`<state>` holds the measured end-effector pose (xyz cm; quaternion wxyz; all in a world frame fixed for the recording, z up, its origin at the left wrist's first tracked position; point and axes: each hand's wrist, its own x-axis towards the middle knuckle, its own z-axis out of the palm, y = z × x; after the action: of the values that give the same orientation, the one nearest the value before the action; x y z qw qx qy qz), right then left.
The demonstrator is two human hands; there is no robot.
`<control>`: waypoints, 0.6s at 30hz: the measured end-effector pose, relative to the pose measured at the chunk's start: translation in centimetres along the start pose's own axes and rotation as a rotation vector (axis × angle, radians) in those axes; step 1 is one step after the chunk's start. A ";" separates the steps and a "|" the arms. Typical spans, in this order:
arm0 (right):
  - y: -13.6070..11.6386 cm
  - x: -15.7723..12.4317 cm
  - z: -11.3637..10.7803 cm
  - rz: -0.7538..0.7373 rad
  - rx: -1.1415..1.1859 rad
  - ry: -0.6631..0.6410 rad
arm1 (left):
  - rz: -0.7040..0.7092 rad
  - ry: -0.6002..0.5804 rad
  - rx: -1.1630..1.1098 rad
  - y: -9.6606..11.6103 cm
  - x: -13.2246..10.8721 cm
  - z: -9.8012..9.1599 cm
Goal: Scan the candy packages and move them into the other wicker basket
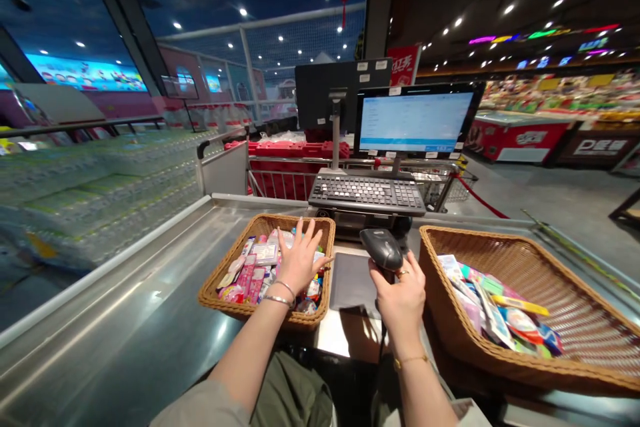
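My left hand [299, 259] reaches into the left wicker basket [226, 283], fingers spread over several small packaged items [255, 267]; it grips nothing. My right hand [400, 297] is wrapped round the handle of a black barcode scanner [383, 247], held upright between the two baskets, its head pointing left. A dark flat pad [350, 280] lies on the counter under the scanner.
The right wicker basket [575, 307] holds several colourful packets [495, 310]. Behind are a keyboard [367, 192], a lit checkout screen [415, 121], a second monitor's back [327, 90] and a shopping cart [280, 177]. The steel counter [125, 333] stretches left.
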<state>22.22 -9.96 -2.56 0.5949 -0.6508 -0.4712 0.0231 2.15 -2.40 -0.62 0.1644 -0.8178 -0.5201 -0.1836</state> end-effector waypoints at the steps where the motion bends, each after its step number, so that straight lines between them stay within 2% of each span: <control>1: 0.0 -0.1 0.3 -0.006 0.003 -0.007 | -0.008 -0.007 0.001 -0.6 -0.2 0.1; 10: -0.8 -0.6 2.0 -0.021 0.007 -0.070 | -0.110 -0.068 0.022 -5.2 -1.8 0.9; 18: -2.0 -1.5 3.4 -0.052 0.000 -0.149 | -0.235 -0.223 0.072 -9.2 -3.0 0.9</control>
<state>18.24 -8.67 -2.71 0.5586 -0.6348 -0.5309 0.0561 -7.26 -0.58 -2.12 0.1125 -0.7600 -0.6336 -0.0910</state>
